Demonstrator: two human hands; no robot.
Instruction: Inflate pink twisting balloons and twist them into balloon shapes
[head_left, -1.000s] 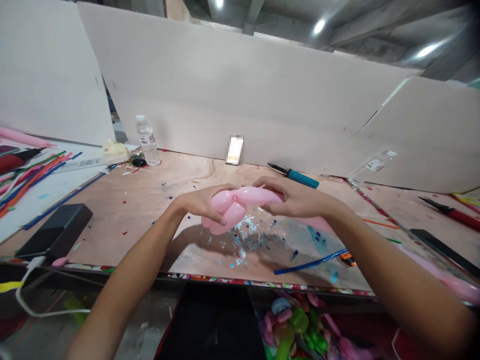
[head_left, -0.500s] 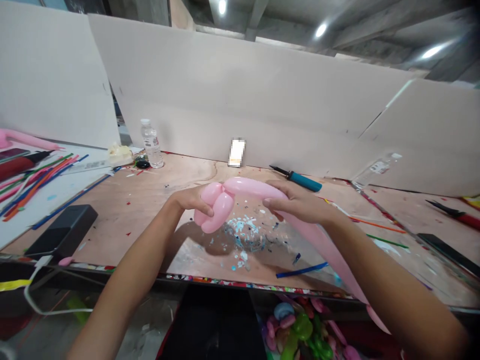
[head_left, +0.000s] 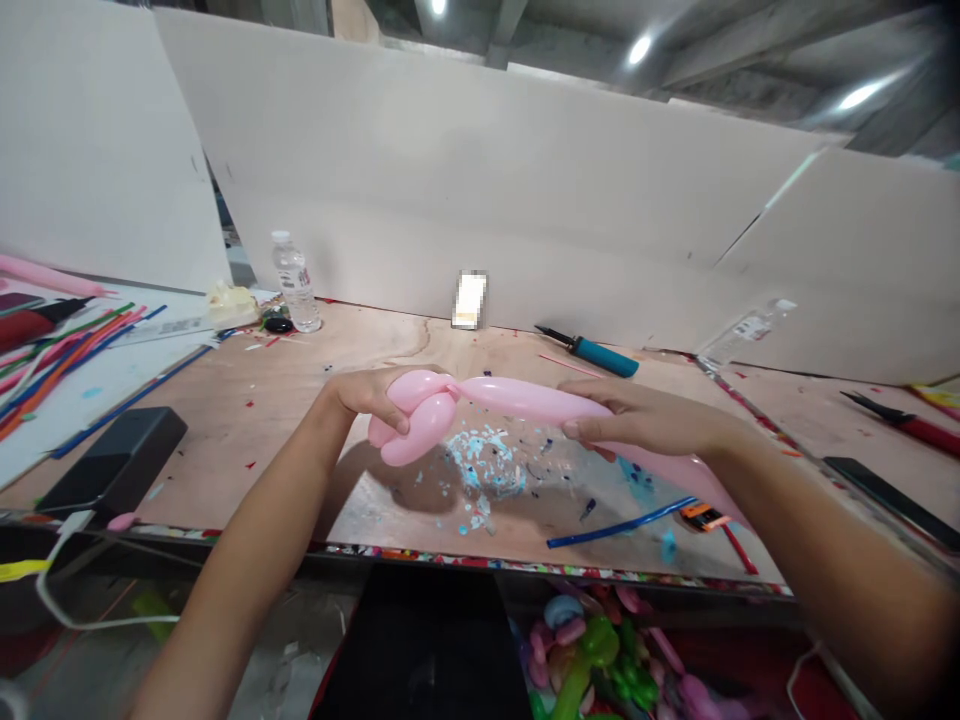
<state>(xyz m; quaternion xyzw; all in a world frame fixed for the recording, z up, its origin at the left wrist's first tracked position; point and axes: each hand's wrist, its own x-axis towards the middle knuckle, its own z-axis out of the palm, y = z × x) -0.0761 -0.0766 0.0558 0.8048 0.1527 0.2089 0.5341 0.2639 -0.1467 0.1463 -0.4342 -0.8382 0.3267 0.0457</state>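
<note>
Head view: a long, glossy pink balloon (head_left: 525,398) is held above the pale wooden tabletop (head_left: 240,385), stretched between both of my hands, its left end bent into short, rounded bubbles that meet at a pinched joint. My left hand (head_left: 373,400) is curled around those bubbles, thumb pressed on the near side. My right hand (head_left: 637,415) has its thumb and fingers closed around the long, smooth section, which runs on behind my right forearm.

Below the balloon, a scatter of pale blue and white scraps (head_left: 487,460) covers the wood. Nearer the front edge lies a narrow, shiny blue strip (head_left: 619,523), its right end beside a small orange-and-black object (head_left: 703,516) that I cannot identify.

Beyond my hands, a teal hand pump with a black nozzle (head_left: 606,357) lies near the tall white panel (head_left: 450,180). A small upright rectangle with a blurred-out bright face (head_left: 470,300) stands at the panel's foot. Further left stands a clear plastic bottle with a white cap (head_left: 297,287); a dark grey, box-shaped device (head_left: 112,462) sits near the front edge. Under the table is a heap of multicoloured balloons (head_left: 596,650).
</note>
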